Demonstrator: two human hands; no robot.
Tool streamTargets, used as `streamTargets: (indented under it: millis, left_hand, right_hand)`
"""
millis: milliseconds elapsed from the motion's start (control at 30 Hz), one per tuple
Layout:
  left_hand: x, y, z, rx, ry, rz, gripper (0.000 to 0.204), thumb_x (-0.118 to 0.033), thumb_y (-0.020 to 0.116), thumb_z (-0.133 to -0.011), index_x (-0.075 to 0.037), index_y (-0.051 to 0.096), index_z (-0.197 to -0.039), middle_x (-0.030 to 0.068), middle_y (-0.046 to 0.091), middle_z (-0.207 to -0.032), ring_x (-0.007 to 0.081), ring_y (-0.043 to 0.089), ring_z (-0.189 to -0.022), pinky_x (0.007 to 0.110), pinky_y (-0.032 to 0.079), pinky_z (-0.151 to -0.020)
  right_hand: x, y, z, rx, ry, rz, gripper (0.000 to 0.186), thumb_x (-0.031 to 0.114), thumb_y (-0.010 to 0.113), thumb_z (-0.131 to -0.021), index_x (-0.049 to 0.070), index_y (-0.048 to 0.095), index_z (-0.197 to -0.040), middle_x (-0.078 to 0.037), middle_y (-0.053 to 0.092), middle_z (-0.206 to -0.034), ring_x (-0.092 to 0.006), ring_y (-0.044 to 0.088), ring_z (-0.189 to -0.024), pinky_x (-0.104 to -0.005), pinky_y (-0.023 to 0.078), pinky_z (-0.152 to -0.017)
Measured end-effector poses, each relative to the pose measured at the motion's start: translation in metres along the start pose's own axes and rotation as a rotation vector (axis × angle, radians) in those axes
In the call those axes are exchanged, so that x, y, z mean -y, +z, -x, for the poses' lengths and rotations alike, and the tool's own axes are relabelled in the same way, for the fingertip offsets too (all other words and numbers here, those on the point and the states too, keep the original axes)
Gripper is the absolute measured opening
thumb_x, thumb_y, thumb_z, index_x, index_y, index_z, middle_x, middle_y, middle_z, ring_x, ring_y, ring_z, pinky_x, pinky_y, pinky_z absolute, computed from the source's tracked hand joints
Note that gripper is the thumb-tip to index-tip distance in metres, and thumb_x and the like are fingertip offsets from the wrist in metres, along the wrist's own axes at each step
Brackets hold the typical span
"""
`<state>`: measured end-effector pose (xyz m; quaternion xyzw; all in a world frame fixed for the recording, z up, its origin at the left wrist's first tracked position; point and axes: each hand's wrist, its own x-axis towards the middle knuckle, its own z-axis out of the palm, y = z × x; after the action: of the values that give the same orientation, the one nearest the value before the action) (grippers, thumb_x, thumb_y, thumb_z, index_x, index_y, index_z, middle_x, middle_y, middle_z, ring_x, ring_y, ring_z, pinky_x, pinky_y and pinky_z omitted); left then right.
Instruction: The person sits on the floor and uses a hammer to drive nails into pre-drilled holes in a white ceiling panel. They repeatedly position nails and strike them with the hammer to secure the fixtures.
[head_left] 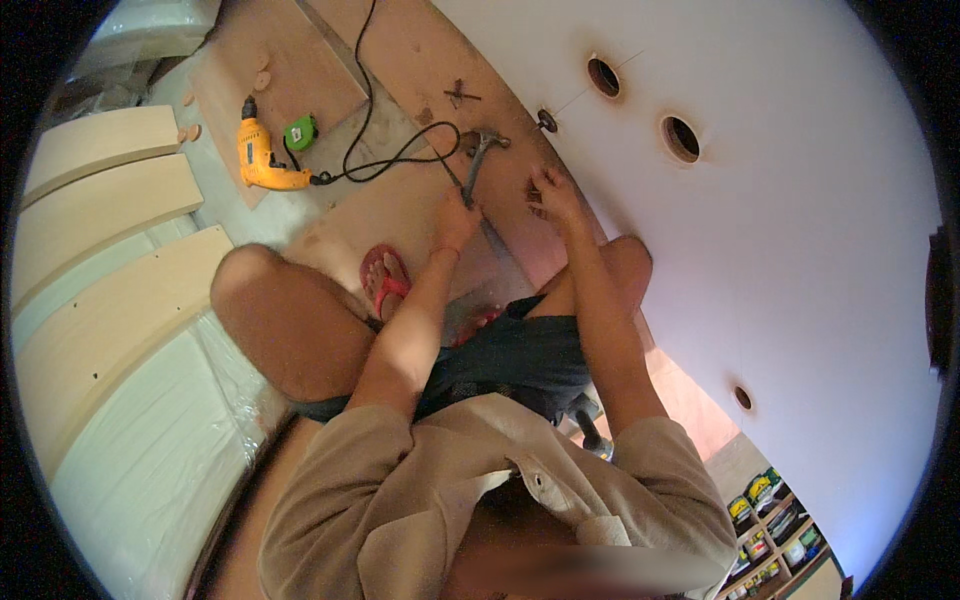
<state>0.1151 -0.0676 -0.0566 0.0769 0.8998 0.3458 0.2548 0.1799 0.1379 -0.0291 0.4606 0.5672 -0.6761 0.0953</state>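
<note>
My left hand (460,222) is wrapped round the handle of a claw hammer (476,172), whose metal head points away from me. To its right, my right hand (557,200) has curled fingers close to the edge of a large white panel (780,220). Something small and dark shows at those fingertips, too unclear to name. Just beyond that hand, a small round black piece (546,121) sits at the panel's edge. A thin cross-shaped metal piece (461,95) lies on the brown board ahead.
A yellow power drill (262,160) lies at the left beside a green tape measure (300,132). Its black cord (372,90) loops near the hammer. Small wooden discs (263,80) and pale curved boards (120,275) lie farther left. The panel has several round holes. Shelves (770,530) stand lower right.
</note>
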Motion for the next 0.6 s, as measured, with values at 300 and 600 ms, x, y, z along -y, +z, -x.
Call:
streamTargets:
  millis: [300, 600]
  left_hand:
    - [0.018, 0.025, -0.007, -0.005, -0.065, 0.113, 0.045, -0.022, 0.065, -0.09, 0.006, 0.059, -0.124, 0.0322, 0.065, -0.12, 0.0483, 0.062, -0.113, 0.052, 0.05, -0.096]
    - [0.006, 0.022, -0.012, -0.016, -0.124, 0.21, 0.044, -0.023, 0.064, -0.093, 0.001, 0.057, -0.128, 0.0302, 0.067, -0.119, 0.0488, 0.063, -0.111, 0.052, 0.05, -0.094]
  right_hand:
    - [-0.02, -0.006, -0.021, 0.024, -0.073, -0.051, 0.026, 0.031, 0.064, -0.103, 0.006, 0.065, -0.113, -0.004, 0.068, -0.09, -0.0152, 0.066, -0.084, -0.0293, 0.053, -0.068]
    - [0.031, -0.011, -0.051, -0.01, -0.106, -0.21, 0.016, 0.015, 0.063, -0.103, 0.0, 0.067, -0.106, -0.008, 0.068, -0.087, -0.0177, 0.066, -0.076, -0.0278, 0.053, -0.064]
